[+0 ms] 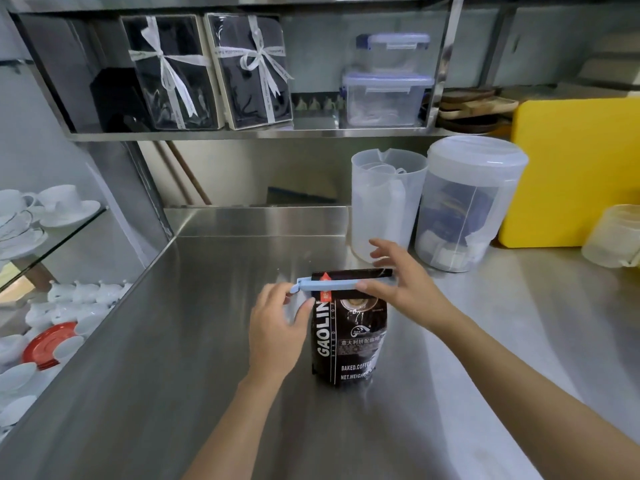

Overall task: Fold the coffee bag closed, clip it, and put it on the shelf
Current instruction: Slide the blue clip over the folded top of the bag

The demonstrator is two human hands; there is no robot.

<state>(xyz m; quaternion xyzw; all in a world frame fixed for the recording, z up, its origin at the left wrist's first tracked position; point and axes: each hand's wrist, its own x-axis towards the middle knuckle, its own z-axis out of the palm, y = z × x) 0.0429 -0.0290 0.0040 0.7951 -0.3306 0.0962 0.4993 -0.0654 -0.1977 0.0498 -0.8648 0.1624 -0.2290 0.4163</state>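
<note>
A black coffee bag (349, 341) with white lettering stands upright on the steel counter (173, 375). A long light-blue clip (329, 285) lies across its folded top, with a strip of bag showing above it. My left hand (277, 334) is at the bag's left side, its fingertips on the clip's left end. My right hand (398, 282) presses on the clip's right end with the thumb in front, the other fingers spread behind the bag. The steel shelf (242, 135) runs above the counter at the back.
On the shelf stand two ribboned gift boxes (207, 71) and stacked clear lidded tubs (386, 95). A translucent jug (384, 199) and a lidded canister (464, 202) stand behind the bag. A yellow board (571, 168) leans at the right. White cups (52, 209) fill glass shelves at the left.
</note>
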